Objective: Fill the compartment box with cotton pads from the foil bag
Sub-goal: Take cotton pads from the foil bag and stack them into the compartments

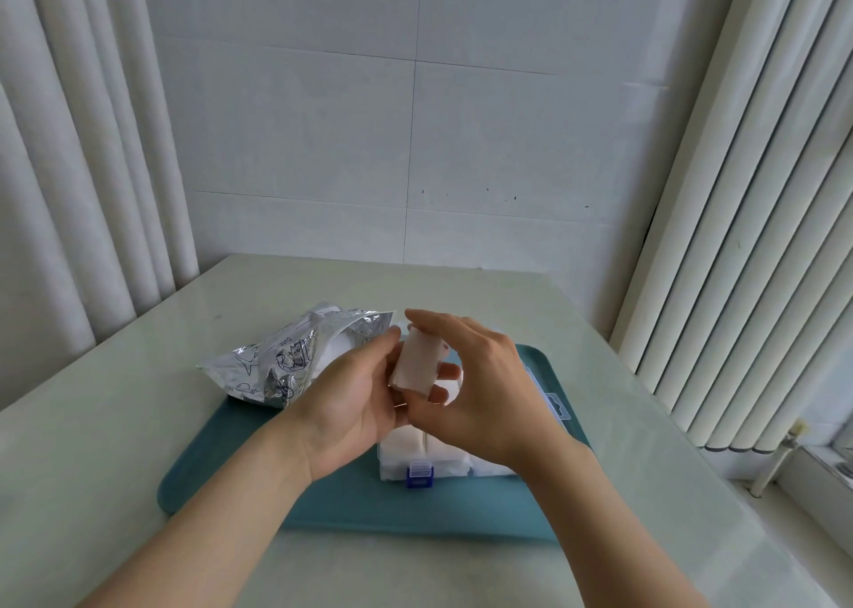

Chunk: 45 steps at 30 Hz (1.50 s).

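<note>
A small stack of white cotton pads (412, 363) is held upright between both hands above the box. My left hand (351, 400) holds its left side with fingers and thumb. My right hand (480, 386) pinches it from the right, forefinger over the top and thumb under the bottom. Below them the clear compartment box (429, 462) with a blue latch sits on the teal tray (258, 469); its near compartments hold white pads, and the rest is hidden by my hands. The silver foil bag (277, 363) lies open on the tray's far left corner, more pads showing in its mouth.
The tray rests on a pale table (115, 413) against a white tiled wall. Curtains hang at the left and vertical blinds (738, 238) at the right. The box's open clear lid (551, 404) sticks out to the right behind my right hand.
</note>
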Tool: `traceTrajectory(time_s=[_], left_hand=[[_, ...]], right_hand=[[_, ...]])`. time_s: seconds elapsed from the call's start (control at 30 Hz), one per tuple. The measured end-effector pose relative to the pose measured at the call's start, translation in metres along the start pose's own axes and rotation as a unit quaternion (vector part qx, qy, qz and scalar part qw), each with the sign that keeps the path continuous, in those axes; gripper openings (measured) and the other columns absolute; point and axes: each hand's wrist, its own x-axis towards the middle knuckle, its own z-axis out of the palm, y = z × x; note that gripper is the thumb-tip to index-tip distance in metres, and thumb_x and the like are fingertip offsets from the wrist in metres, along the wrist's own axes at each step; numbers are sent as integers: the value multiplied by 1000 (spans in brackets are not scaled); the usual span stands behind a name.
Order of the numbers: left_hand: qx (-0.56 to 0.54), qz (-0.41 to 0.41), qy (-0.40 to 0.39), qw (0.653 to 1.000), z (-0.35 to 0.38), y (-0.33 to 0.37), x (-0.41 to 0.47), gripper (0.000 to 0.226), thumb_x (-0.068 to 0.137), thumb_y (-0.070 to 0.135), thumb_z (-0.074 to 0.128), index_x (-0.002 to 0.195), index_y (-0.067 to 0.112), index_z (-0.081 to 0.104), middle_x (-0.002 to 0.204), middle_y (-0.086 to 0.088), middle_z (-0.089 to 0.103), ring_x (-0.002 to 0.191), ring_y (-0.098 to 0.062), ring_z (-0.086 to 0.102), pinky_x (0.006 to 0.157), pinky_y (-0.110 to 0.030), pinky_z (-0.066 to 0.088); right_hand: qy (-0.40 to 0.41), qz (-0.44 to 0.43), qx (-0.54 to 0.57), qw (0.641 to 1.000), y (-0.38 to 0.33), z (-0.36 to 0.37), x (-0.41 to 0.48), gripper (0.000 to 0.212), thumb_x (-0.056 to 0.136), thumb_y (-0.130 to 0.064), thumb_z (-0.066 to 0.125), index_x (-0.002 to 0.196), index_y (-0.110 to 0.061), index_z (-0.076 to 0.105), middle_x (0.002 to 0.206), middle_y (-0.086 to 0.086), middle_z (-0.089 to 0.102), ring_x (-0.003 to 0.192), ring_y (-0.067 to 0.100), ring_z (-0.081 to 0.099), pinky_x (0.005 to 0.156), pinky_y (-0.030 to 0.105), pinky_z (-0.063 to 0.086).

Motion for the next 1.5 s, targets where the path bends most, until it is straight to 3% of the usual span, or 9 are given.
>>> traceTrajectory(time_s=[0.3,0.57,0.7,0.93,1.03,1.13,1.23,1.37,1.5], left_hand=[[-20,14,-11,1000,-2,0,2,46,114,33,38,138,3,64,126,-25,69,83,-25,65,89,-41,57],[-6,53,30,998,-4,-6,4,45,112,33,45,135,1,67,122,-21,73,92,-26,67,88,-39,57],[29,74,53,995,-3,-10,5,45,111,30,47,130,-6,65,110,-22,67,87,-26,60,78,-40,58],[172,129,54,975,5,-16,1,53,105,46,44,117,3,74,102,-13,79,87,-27,72,88,-42,61],[339,188,107,916,4,-22,1,38,111,40,45,113,19,77,101,1,80,94,-18,73,89,-35,60],[539,264,99,794,1,-29,-1,18,105,18,58,105,27,74,99,17,74,96,-4,65,79,-12,48],[625,308,54,715,-1,-37,1,10,92,28,62,93,31,71,94,22,67,97,-6,60,87,-21,47],[684,307,24,662,-6,-43,4,33,82,69,68,85,35,71,87,28,60,93,-3,54,93,-27,44],[690,313,21,653,-9,-46,6,40,76,77,71,86,38,71,89,30,60,97,-1,49,95,-27,42]], right_hand=[[-9,21,-10,1000,1,-1,0,59,80,-26,84,126,-30,49,115,-21,65,91,-16,57,86,12,44],[16,-19,-18,1000,2,-3,1,24,83,-27,80,102,-20,67,100,-13,71,94,10,69,88,32,53],[69,57,11,996,7,-5,3,30,92,-22,75,121,-24,71,105,-19,75,104,-2,69,92,19,52],[62,175,159,970,9,-24,8,18,91,-6,71,97,-20,81,89,-11,79,86,6,75,82,28,61],[50,260,198,944,18,-32,7,24,91,-5,67,89,-22,83,81,-4,77,74,10,69,70,29,58],[-5,334,151,930,28,-41,3,27,89,-6,66,84,-25,84,73,3,72,64,13,57,60,25,48],[-92,383,89,915,33,-50,-1,18,84,-8,77,82,-25,84,73,4,75,61,13,59,58,25,50],[-127,399,40,907,39,-52,-4,13,78,-12,86,84,-21,80,75,9,78,57,16,63,65,34,55],[-121,387,16,914,38,-50,-6,18,76,-6,88,86,-12,74,75,12,77,53,18,69,63,32,63]])
